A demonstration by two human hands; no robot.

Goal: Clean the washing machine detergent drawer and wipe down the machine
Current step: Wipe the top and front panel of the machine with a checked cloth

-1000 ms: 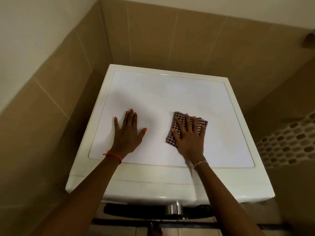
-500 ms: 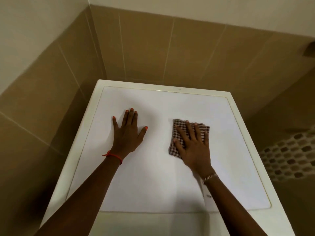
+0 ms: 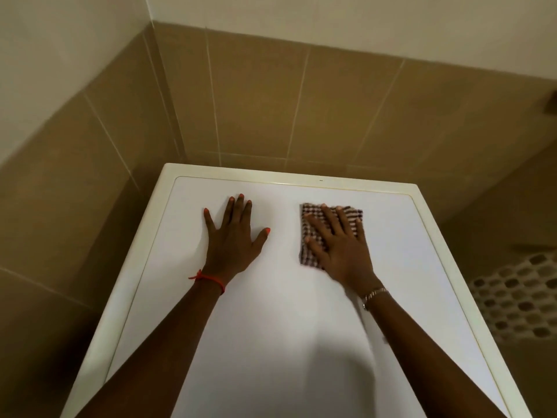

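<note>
Pressing a folded, brown-and-white checked cloth (image 3: 308,257) flat, the right hand (image 3: 340,251) lies with fingers straight and spread, far right on the washing machine (image 3: 280,312)'s smooth white top. The left hand (image 3: 232,242) rests flat-palmed, holding nothing, just left. Glossy tan tiles (image 3: 271,101) stand behind.

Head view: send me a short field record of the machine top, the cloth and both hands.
surface: white washing machine top, set in a corner of tan tiled wall
cloth: checkered cloth, folded, flat on the top towards the back right
right hand: fingers straight and spread, pressing on the cloth
left hand: flat on the bare top, apart from the cloth
detergent drawer: not in view
</note>
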